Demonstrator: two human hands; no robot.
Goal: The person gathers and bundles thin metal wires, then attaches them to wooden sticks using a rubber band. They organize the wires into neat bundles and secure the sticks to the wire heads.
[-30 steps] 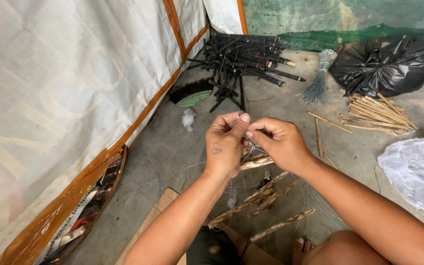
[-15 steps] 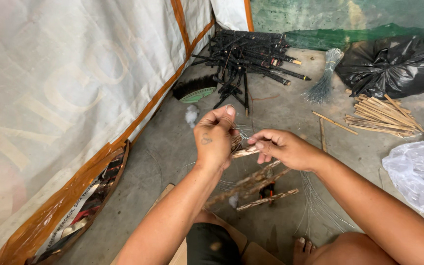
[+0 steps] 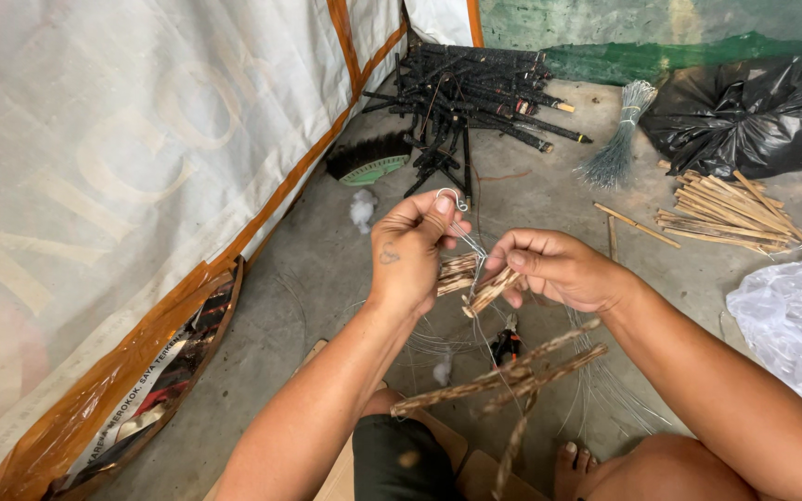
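My left hand (image 3: 410, 249) pinches a thin metal wire (image 3: 457, 211) whose hooked end sticks up above my thumb. My right hand (image 3: 557, 269) grips a small bundle of brown bamboo sticks (image 3: 475, 281) where the wire crosses them. Both hands meet at the middle of the head view, above the concrete floor. Longer brown sticks (image 3: 503, 376) joined to this frame hang below my hands, over my lap. Loops of thin wire (image 3: 596, 390) lie on the floor beneath.
A pile of black charred sticks (image 3: 471, 93) lies at the back, with a wire bundle (image 3: 616, 153) and a black plastic bag (image 3: 744, 111) beside it. Loose pale sticks (image 3: 726, 209) and a white plastic bag (image 3: 791, 325) sit right. A white and orange tarpaulin (image 3: 122, 167) fills the left.
My hands have drawn slightly apart and lower in view, and the hooked wire end now stands up above my left thumb. The stick bundle stays between both hands.
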